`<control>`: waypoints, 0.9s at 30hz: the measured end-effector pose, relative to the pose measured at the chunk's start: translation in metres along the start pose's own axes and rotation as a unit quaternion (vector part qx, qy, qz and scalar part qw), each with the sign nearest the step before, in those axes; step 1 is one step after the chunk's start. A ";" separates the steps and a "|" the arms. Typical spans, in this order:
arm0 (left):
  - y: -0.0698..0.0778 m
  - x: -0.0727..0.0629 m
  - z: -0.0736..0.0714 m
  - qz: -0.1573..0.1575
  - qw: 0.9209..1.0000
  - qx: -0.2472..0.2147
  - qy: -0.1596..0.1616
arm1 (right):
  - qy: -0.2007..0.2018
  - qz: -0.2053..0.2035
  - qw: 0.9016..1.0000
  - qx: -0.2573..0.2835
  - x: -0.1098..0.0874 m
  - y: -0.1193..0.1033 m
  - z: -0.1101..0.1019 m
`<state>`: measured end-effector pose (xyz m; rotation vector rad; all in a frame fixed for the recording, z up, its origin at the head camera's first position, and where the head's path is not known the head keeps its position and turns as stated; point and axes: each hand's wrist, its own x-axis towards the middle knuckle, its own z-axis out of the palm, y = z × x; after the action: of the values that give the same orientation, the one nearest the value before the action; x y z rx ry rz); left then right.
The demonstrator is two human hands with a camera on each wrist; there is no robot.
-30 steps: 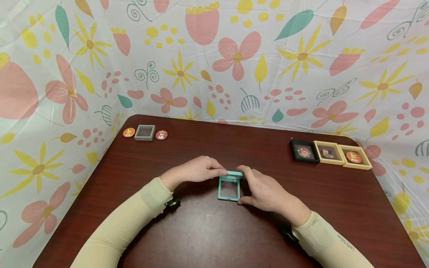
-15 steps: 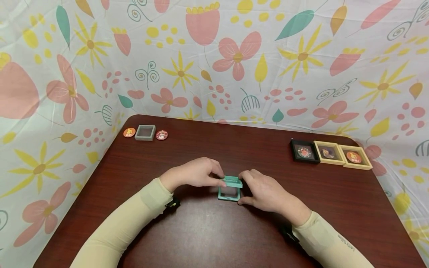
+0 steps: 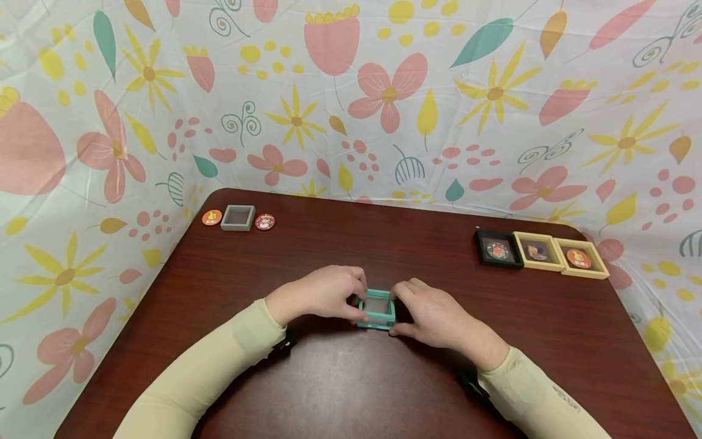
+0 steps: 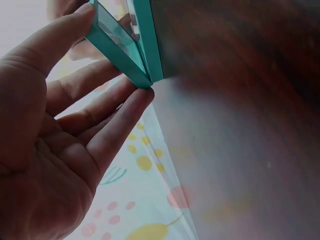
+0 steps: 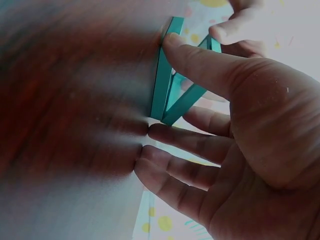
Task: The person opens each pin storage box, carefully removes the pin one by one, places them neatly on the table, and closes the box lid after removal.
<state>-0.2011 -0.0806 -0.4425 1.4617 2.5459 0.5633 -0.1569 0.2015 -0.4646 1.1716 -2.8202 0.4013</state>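
A small square teal display case with clear windows lies partly open on the table in front of me. Its lid slants up from the hinge at the far side, leaving a wedge-shaped gap over the base. My left hand pinches the lid from the left, thumb on the raised near edge and fingers by the hinge. At the right side, my right hand holds the base between its thumb at the near corner and fingers at the far corner. The windows show nothing inside.
On the far left of the dark wood table sit an orange badge, a grey case and a red badge. To the right stand a black case and two cream cases, each with something inside. A flowered curtain hangs behind.
My left hand has brought the lid down toward me, from nearly upright to a low slant over the base. The right hand has stayed at the case's right side.
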 end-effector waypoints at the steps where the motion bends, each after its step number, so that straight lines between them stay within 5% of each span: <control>1: 0.002 0.000 0.000 -0.002 1.000 0.007 -0.001 | 0.000 -0.002 1.000 -0.001 0.000 0.000 0.000; 12: 0.010 0.000 0.009 -0.013 0.996 0.089 0.002 | 0.007 -0.033 0.999 -0.008 0.001 0.001 0.000; 27: 0.017 0.003 0.014 -0.022 0.991 0.130 -0.012 | 0.017 -0.049 0.999 -0.014 0.000 0.001 0.000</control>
<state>-0.1850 -0.0666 -0.4480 1.4738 2.7061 0.2093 -0.1579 0.2022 -0.4648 1.2781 -2.7171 0.3715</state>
